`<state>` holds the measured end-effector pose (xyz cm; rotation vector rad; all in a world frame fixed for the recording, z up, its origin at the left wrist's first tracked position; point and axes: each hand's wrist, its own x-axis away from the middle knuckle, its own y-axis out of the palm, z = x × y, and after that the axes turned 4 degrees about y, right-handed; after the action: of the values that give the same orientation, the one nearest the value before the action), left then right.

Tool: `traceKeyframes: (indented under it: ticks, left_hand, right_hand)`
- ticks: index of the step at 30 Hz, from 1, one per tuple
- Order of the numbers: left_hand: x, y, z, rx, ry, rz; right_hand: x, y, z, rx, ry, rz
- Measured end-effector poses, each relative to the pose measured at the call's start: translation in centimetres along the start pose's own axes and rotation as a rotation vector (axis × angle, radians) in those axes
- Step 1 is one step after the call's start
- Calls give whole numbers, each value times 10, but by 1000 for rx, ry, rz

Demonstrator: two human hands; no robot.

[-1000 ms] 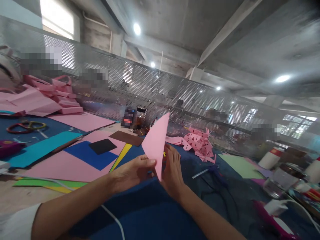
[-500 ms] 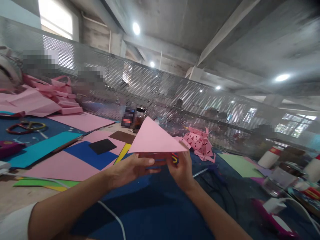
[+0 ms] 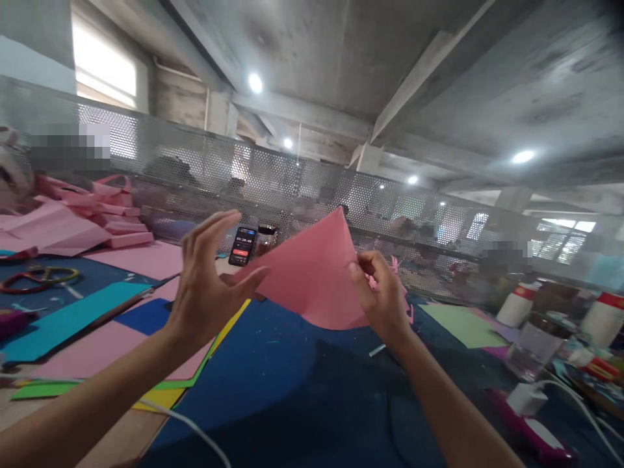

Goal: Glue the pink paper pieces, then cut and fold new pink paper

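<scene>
A pink cone-like piece of folded paper (image 3: 312, 276) is held up above the blue mat, its point upward and its lower edge curved. My right hand (image 3: 383, 292) pinches its right edge between thumb and fingers. My left hand (image 3: 207, 279) is raised at the paper's left corner, fingers apart and thumb stretched out over that corner; whether the thumb touches it I cannot tell. Behind the right hand, pink paper pieces with dark dots (image 3: 396, 276) are partly hidden.
Coloured sheets, among them a turquoise strip (image 3: 82, 318), lie left beside scissors (image 3: 41, 279). A phone (image 3: 242, 247) stands at the back before a perforated metal screen (image 3: 287, 182). Right are a pale green sheet (image 3: 463, 325), a clear jar (image 3: 533, 344) and a purple power strip (image 3: 529, 429).
The pink paper has turned, its peak now further right and its lower edge curved. My left hand has moved left and up and opened. My right hand has risen along the paper's edge.
</scene>
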<state>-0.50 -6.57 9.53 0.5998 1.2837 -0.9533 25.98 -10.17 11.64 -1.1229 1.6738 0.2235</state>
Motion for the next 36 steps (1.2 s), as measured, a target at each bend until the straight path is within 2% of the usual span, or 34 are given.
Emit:
traceKeyframes:
  ticks: [3, 5, 7, 12, 16, 19, 22, 27, 30, 32, 34, 36]
  left_hand:
    - [-18, 1, -2, 94, -142, -225]
    - [-23, 4, -3, 257, -309, -404]
    - [-24, 7, -1, 452, -472, -531]
    - [-22, 6, 4, 748, -739, -616]
    - [-3, 15, -10, 813, -820, -665]
    - [28, 26, -32, 679, -759, -717]
    - [59, 33, -47, 448, -671, -842]
    - [82, 42, -40, 36, -203, -913]
    - [90, 58, -28, 75, 6, -1055]
    - [97, 69, -21, 102, 85, -1125]
    - [106, 77, -16, 124, 113, -1136]
    - [115, 83, -13, 150, 114, -1089]
  right_hand:
    - [-11, -12, -8, -85, 44, -126]
    - [-16, -19, -11, -112, 88, -176]
    - [-19, -24, -12, -131, 133, -207]
    - [-20, -31, 0, -140, 258, -253]
    - [-6, -23, 27, -122, 366, -366]
    - [14, -8, 54, -48, 447, -502]
    - [40, 10, 79, 52, 527, -639]
    - [71, 30, 102, 149, 592, -723]
    - [77, 34, 106, 251, 602, -733]
    - [79, 35, 107, 317, 609, -731]
    - [80, 35, 107, 379, 617, -733]
    - [79, 36, 106, 436, 623, -739]
